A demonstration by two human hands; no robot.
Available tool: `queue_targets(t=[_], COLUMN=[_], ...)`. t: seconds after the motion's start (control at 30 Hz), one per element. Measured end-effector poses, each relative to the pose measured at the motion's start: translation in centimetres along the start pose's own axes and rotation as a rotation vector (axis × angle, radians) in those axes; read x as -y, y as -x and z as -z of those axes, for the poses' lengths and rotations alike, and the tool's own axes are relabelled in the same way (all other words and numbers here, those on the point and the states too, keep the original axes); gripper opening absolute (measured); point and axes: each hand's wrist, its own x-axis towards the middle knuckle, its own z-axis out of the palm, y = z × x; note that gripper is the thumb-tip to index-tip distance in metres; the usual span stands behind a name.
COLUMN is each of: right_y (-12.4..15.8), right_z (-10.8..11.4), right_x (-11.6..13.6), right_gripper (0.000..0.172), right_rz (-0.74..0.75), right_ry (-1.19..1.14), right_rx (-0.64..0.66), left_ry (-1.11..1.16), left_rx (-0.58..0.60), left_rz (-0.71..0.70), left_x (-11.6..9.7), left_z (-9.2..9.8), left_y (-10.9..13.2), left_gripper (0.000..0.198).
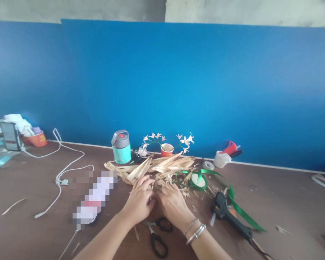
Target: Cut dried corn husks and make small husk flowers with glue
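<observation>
My left hand [139, 202] is in the middle of the table, its fingers curled and its thumb bent in toward them. Close beside it, my right hand [173, 204] is closed, with fingertips bent down. Whatever the two hands pinch between them is hidden or too small to make out. Right beyond the fingers lies a heap of dried corn husks [173, 164] with small shreds around it. Scissors with black handles [159, 245] lie below the hands, between my wrists. A spool of green ribbon [202, 186] lies just right of the husks, its ribbon trailing to the right.
A black glue gun [231, 216] lies to the right. Behind the husks stand a teal flask [121, 151] and an orange cup [166, 151] with pale flowers on green stems. A tape roll [208, 165], a blurred power strip [94, 202], white cables [70, 164] and a phone [10, 136] are around.
</observation>
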Motion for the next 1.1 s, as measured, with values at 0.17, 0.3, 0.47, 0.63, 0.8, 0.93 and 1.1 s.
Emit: queue_targets(t=[0.17, 0.3, 0.47, 0.63, 0.8, 0.93, 1.1], right_y=[0.0, 0.2, 0.2, 0.0, 0.1, 0.2, 0.2], right_z=[-1.0, -1.1, -0.6, -0.1, 0.0, -0.1, -0.3], right_x=[0.0, 0.0, 0.0, -0.2, -0.2, -0.2, -0.4], right_gripper=[0.005, 0.009, 0.015, 0.022, 0.016, 0.016, 0.013], right_rz=[-0.006, -0.037, -0.082, -0.141, -0.130, -0.119, -0.136], right_ry=[0.046, 0.002, -0.122, -0.352, -0.439, -0.451, -0.448], right_rx=[-0.103, -0.166, -0.212, -0.289, -0.332, -0.365, -0.365], left_ry=[-0.005, 0.001, 0.027, 0.072, 0.069, 0.070, 0.086], left_rx=[0.014, -0.013, -0.089, -0.167, -0.162, -0.162, -0.186], left_rz=[0.034, 0.018, 0.030, 0.087, 0.061, 0.039, 0.082], left_x=[0.1, 0.2, 0.2, 0.3, 0.1, -0.1, 0.1], left_z=[-0.3, -0.4, -0.5, -0.2, -0.1, -0.2, -0.3], left_y=[-0.1, -0.1, -0.3, -0.7, -0.6, -0.6, -0.7], left_gripper=[0.011, 0.011, 0.013, 0.009, 0.009, 0.011, 0.011])
